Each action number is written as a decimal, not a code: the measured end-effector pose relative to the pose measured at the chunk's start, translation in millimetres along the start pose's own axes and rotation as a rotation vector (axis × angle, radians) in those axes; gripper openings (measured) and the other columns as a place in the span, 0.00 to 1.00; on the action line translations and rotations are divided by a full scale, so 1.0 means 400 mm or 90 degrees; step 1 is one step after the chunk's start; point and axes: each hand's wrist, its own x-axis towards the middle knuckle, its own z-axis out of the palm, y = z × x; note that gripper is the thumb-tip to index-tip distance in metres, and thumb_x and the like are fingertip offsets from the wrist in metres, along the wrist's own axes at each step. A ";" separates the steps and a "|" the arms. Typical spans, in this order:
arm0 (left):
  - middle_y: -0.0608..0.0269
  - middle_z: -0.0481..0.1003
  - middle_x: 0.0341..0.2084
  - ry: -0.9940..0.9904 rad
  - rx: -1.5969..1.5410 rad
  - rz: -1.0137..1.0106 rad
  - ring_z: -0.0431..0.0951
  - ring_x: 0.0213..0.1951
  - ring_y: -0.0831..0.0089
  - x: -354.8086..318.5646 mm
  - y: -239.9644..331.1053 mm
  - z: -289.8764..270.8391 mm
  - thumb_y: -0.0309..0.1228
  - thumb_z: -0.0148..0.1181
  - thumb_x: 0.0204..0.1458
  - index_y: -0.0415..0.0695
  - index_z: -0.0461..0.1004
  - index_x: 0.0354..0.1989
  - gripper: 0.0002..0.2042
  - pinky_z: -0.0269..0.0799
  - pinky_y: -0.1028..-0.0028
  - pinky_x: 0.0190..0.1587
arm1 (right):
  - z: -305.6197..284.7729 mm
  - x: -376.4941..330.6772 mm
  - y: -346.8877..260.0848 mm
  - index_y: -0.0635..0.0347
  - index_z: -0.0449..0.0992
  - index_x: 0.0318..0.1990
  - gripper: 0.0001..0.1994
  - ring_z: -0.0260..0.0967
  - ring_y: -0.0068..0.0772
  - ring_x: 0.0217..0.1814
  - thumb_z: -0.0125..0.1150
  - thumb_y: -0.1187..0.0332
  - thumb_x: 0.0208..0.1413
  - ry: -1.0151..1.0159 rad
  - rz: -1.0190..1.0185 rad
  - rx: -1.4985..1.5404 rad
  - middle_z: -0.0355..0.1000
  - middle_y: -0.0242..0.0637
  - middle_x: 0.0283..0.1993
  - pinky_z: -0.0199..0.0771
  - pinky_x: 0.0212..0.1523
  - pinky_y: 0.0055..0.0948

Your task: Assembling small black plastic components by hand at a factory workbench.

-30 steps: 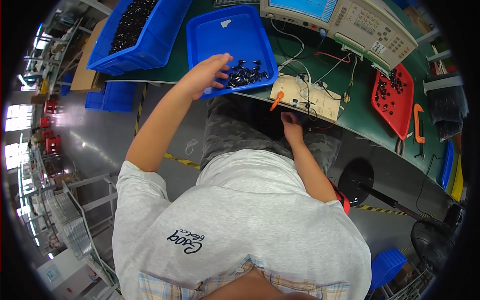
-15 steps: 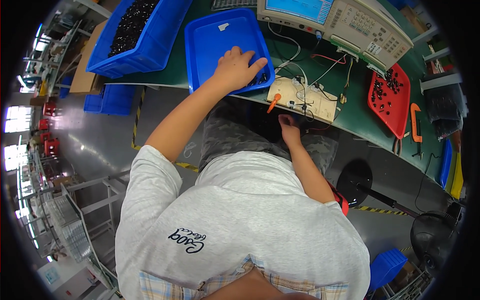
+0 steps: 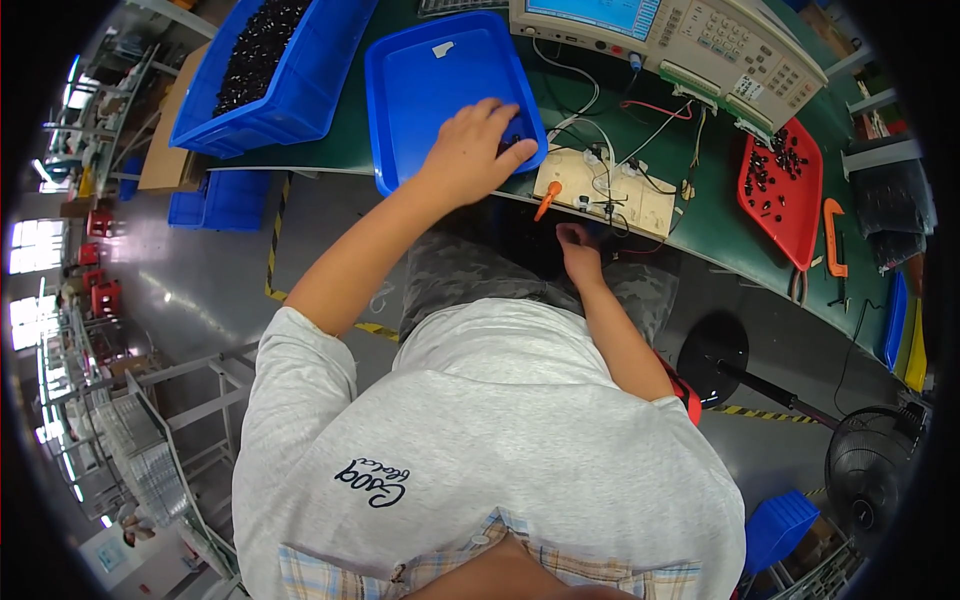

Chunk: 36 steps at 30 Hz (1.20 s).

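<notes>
head view first: the green bench (image 3: 700, 225) runs across the top, with a deep blue bin (image 3: 250, 110) of dark parts at the far left, a shallow blue tray (image 3: 430, 90) beside it, a grey test instrument (image 3: 690, 40) behind, and a red tray (image 3: 790, 200) of dark pieces to the right.

since a second ago the left hand (image 3: 470, 155) has slid further right and down inside the blue tray, from the near edge of the heap to lying right over the small black parts (image 3: 515, 145) in the tray's right near corner. most of that heap, plainly visible earlier, is now covered by the palm. the fingers are loosely curled and close together over the parts; whether they pinch one cannot be told.

the right hand (image 3: 578, 245) has barely moved. it sits low at the bench edge under the cream test fixture (image 3: 600, 190), fingers bunched, its contents hidden. the orange handle (image 3: 545, 200) on the fixture is untouched.

judging by this, the left hand is gathering parts.
</notes>
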 end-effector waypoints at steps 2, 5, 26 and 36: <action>0.42 0.66 0.61 -0.017 -0.006 0.007 0.66 0.62 0.46 0.021 -0.023 0.005 0.50 0.53 0.59 0.37 0.67 0.61 0.30 0.60 0.56 0.64 | 0.003 0.001 -0.005 0.57 0.80 0.42 0.09 0.77 0.35 0.43 0.64 0.64 0.58 0.001 -0.013 -0.010 0.79 0.41 0.39 0.73 0.46 0.29; 0.42 0.67 0.61 -0.088 -0.013 0.043 0.66 0.63 0.48 0.027 -0.025 0.015 0.50 0.52 0.60 0.37 0.65 0.63 0.31 0.59 0.57 0.65 | 0.006 0.005 0.006 0.56 0.80 0.42 0.09 0.77 0.35 0.44 0.64 0.63 0.59 -0.006 0.000 0.022 0.79 0.41 0.39 0.73 0.47 0.30; 0.45 0.71 0.45 -0.064 0.159 -0.293 0.72 0.49 0.50 -0.065 0.081 0.005 0.66 0.50 0.53 0.41 0.71 0.59 0.39 0.67 0.52 0.47 | 0.010 0.005 -0.001 0.57 0.81 0.42 0.11 0.77 0.35 0.43 0.63 0.61 0.59 -0.016 -0.002 -0.018 0.79 0.41 0.39 0.73 0.46 0.30; 0.50 0.71 0.41 -0.036 0.174 -0.147 0.72 0.44 0.53 -0.036 0.108 0.049 0.58 0.54 0.54 0.48 0.75 0.54 0.29 0.67 0.57 0.44 | 0.003 0.004 0.011 0.58 0.81 0.43 0.12 0.76 0.31 0.44 0.64 0.61 0.59 -0.007 0.023 0.005 0.79 0.40 0.39 0.72 0.47 0.28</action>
